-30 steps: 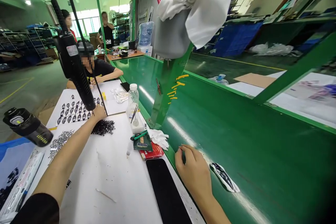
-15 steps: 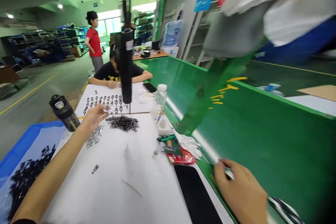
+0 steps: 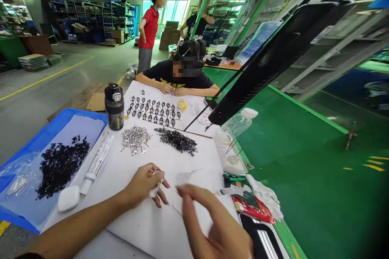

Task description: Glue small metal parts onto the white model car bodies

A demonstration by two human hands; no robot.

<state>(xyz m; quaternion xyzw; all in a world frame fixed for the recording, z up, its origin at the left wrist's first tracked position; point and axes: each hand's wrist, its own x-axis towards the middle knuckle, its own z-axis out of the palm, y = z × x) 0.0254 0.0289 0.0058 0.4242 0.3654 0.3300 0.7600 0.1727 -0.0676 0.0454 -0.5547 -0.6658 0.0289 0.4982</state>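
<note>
Left hand (image 3: 143, 183) pinched on a small whitish piece (image 3: 154, 191), I am back from the far leaf-shaped pieces (image 3: 156, 119) to the near white tabletop (image 3: 136, 226), leaving it beside my right hand (image 3: 216, 223), whose blurred grip I cannot tell.

nothing legible; yellow lettering (image 3: 118, 123) on bottle (image 3: 113, 109) too small

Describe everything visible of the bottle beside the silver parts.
The bottle is mostly black and stands upright at the left edge of the white worktop, beside the heap of silver parts. Its black lid, which looks shut, has a light grey button on the front. The body looks like smoky plastic, with yellow-green lettering running down it. Besides the worktop, no contact can be made out.
</note>
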